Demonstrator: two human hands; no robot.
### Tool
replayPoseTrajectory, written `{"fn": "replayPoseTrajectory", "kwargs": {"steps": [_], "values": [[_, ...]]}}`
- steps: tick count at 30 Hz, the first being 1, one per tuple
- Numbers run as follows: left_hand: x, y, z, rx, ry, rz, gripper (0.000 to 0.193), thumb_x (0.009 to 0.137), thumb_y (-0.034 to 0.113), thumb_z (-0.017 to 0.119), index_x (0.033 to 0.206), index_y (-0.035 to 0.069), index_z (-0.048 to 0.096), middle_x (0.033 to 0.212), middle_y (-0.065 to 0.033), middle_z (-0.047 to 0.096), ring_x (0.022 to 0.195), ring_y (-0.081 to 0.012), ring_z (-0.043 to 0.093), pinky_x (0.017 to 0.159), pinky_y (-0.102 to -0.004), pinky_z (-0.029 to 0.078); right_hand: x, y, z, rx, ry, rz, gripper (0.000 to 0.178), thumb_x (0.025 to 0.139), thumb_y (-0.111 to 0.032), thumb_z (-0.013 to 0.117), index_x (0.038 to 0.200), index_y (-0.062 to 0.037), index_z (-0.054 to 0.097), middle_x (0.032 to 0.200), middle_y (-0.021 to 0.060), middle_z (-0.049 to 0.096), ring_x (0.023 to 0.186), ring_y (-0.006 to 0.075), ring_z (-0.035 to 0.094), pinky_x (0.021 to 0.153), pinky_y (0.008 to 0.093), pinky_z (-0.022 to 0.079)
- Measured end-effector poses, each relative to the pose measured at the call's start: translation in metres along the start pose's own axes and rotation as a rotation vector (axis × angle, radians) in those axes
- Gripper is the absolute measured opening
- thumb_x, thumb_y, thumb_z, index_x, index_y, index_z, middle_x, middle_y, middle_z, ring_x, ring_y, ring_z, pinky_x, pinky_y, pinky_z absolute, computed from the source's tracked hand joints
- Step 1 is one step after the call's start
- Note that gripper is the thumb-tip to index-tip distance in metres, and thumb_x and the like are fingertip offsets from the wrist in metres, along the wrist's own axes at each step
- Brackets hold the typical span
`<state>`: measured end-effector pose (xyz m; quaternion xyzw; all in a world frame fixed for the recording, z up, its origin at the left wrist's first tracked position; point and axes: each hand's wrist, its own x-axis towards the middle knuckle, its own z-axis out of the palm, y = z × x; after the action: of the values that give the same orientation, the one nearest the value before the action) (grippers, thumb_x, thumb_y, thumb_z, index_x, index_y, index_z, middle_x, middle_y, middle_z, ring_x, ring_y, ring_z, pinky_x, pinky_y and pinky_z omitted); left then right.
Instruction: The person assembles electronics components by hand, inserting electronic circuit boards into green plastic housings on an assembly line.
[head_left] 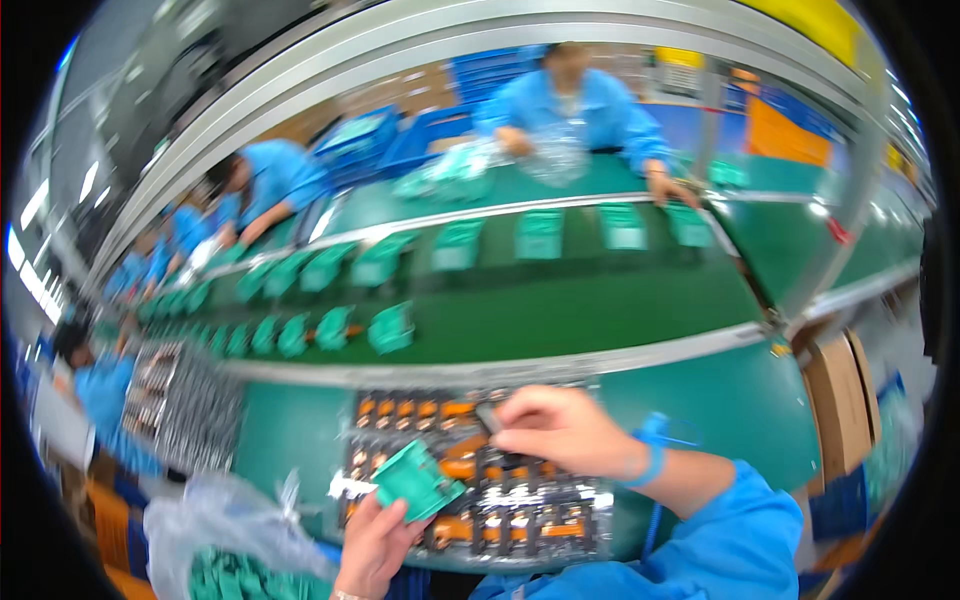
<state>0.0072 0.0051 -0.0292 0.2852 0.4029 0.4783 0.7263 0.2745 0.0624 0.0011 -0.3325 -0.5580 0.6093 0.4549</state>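
Observation:
My left hand [375, 550] is closed on a green plastic housing [410, 478], an open box-like shell tilted over the near left part of a clear plastic tray [604, 500]. The tray sits on the green bench, with rows of small black, orange and coppery parts in its pockets. Over the tray's far side my right hand [560, 430] pinches a small dark part [488, 418] between thumb and fingers; its exact kind is too blurred to tell. A blue strap [655, 450] circles my right wrist.
Beyond the bench runs a green conveyor belt [560, 300] carrying rows of green housings [540, 234]. Stacked trays [205, 405] stand left, behind a clear bag [180, 525] of green housings. A cardboard box [840, 410] is at right. Co-workers in blue [600, 100] sit across the belt.

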Motion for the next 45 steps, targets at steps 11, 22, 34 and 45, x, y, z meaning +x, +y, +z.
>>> {"fn": "replayPoseTrajectory", "kwargs": {"steps": [11, 22, 34, 45], "values": [[-0.009, -0.021, -0.004, 0.075, 0.158, 0.291, 0.030, 0.081, -0.002, 0.067, 0.105, 0.001, 0.050, 0.108, -0.0114, 0.060, 0.100, -0.0149, 0.058, 0.088, -0.0298, 0.049, 0.007, 0.000, 0.050, -0.436, -0.090, -0.043, 0.016, 0.081, -0.004, 0.069, 0.091, 0.0010, 0.058, 0.081, 0.0033, 0.060, 0.070, 0.0044, 0.056, 0.060, 0.0187, 0.047], [-0.016, -0.026, 0.000, 0.105, 0.082, 0.342, 0.031, 0.080, -0.001, 0.068, 0.104, 0.000, 0.049, 0.104, -0.0084, 0.058, 0.099, -0.0140, 0.057, 0.086, -0.0284, 0.049, 0.022, 0.035, 0.049, -0.196, -0.145, 0.176, 0.015, 0.082, -0.008, 0.067, 0.092, -0.0002, 0.058, 0.080, 0.0026, 0.061, 0.071, 0.0081, 0.058, 0.063, 0.0230, 0.049], [-0.020, -0.030, 0.008, 0.261, 0.049, 0.437, 0.027, 0.077, -0.001, 0.071, 0.095, -0.003, 0.051, 0.100, -0.0063, 0.051, 0.096, -0.0139, 0.057, 0.085, -0.0279, 0.049, 0.015, 0.045, 0.048, -0.164, -0.190, 0.212, 0.015, 0.083, -0.006, 0.067, 0.092, -0.0017, 0.056, 0.078, 0.0006, 0.060, 0.071, 0.0044, 0.056, 0.061, 0.0200, 0.046], [-0.028, -0.019, 0.021, 0.223, 0.108, 0.402, 0.045, 0.082, -0.008, 0.057, 0.123, 0.002, 0.040, 0.123, -0.0139, 0.050, 0.112, -0.0241, 0.052, 0.093, -0.0352, 0.046, 0.043, 0.029, 0.028, -0.112, -0.175, 0.130, 0.013, 0.086, -0.008, 0.064, 0.095, -0.0021, 0.057, 0.088, 0.0039, 0.062, 0.080, 0.0098, 0.060, 0.068, 0.0247, 0.052]]}}
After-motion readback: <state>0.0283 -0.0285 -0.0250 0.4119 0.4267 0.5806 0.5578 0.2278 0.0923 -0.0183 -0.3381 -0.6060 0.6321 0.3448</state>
